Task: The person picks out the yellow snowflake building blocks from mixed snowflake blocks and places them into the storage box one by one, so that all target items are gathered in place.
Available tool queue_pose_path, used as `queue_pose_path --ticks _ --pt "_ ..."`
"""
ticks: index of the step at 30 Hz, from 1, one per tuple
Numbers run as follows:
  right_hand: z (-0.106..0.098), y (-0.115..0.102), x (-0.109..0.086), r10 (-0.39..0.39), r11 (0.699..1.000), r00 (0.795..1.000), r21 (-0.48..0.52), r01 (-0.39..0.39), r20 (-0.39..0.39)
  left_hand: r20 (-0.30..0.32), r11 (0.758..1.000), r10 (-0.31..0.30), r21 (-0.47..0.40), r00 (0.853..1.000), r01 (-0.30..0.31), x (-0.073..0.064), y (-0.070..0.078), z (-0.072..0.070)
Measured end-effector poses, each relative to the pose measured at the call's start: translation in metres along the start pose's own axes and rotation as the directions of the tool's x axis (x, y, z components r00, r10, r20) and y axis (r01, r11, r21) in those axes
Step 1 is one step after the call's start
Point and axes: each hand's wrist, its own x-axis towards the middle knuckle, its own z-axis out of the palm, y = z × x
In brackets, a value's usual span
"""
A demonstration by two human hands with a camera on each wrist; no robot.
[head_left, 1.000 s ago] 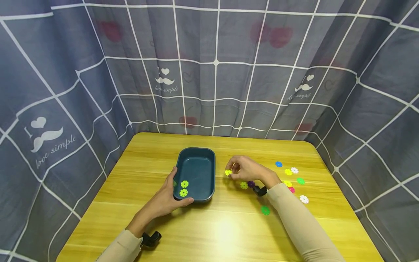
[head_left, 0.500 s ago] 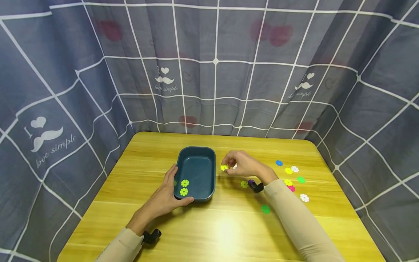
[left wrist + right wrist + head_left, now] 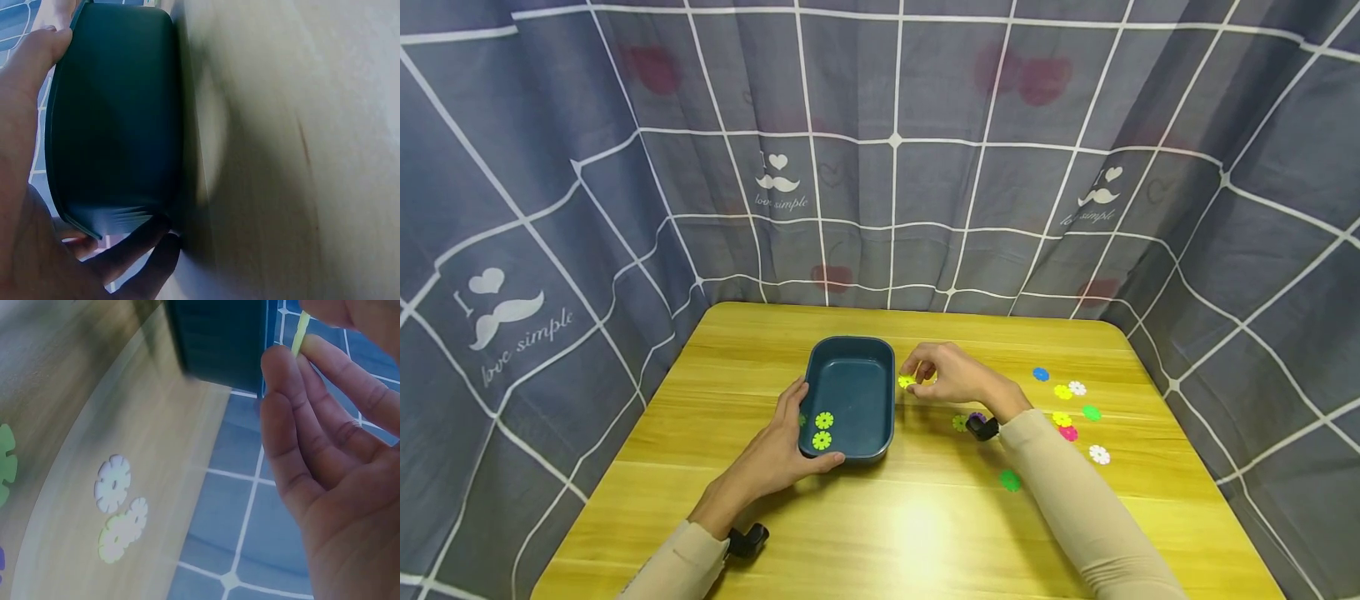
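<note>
A dark teal rectangular container [image 3: 853, 392] stands on the table. My left hand [image 3: 767, 458] grips its near left corner, thumb on the near rim and fingers along the left side; the left wrist view shows that hand around the container's wall [image 3: 119, 112]. Two yellow-green flower-shaped discs [image 3: 823, 421] lie inside near the left wall, with a fainter green patch beside them. Just right of the container, my right hand [image 3: 955, 375] pinches a yellow flower-shaped disc [image 3: 906, 382], seen edge-on [image 3: 300, 332] in the right wrist view. It is above the table, outside the rim.
Several loose flower discs lie at the right: blue [image 3: 1041, 374], white [image 3: 1099, 454], pink [image 3: 1068, 433], green [image 3: 1010, 480] and yellow ones. A yellow-green disc [image 3: 960, 423] and a purple one lie below my right hand. A grid-patterned curtain [image 3: 850, 167] surrounds the table.
My right hand has moved left and slightly away from me, carrying the yellow disc closer to the container's right rim. The left hand and container have stayed put.
</note>
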Motion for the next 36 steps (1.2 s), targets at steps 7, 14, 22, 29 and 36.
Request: queue_pose_path --ticks 7,14,22,29,36 --pt "0.001 -0.002 0.006 -0.002 1.0 1.0 -0.004 0.002 0.004 -0.003 1.0 -0.002 0.012 1.0 0.002 -0.001 0.0 0.0" --pt "0.0 -0.006 0.012 -0.012 1.0 1.0 -0.007 0.012 0.023 0.0 1.0 -0.006 0.019 1.0 0.006 -0.001 0.001 0.0" --pt "-0.002 -0.014 0.019 -0.009 1.0 0.999 -0.01 0.01 0.04 -0.002 1.0 -0.009 0.014 1.0 0.009 0.0 0.0 -0.001" --pt "0.0 -0.019 0.028 -0.035 0.999 0.998 -0.018 0.036 0.054 0.007 1.0 -0.006 -0.002 1.0 0.006 -0.001 -0.002 0.0" --pt "0.001 -0.024 0.037 -0.037 0.999 0.997 -0.023 0.038 0.068 0.017 0.999 0.002 -0.053 1.0 -0.001 0.0 -0.003 0.001"
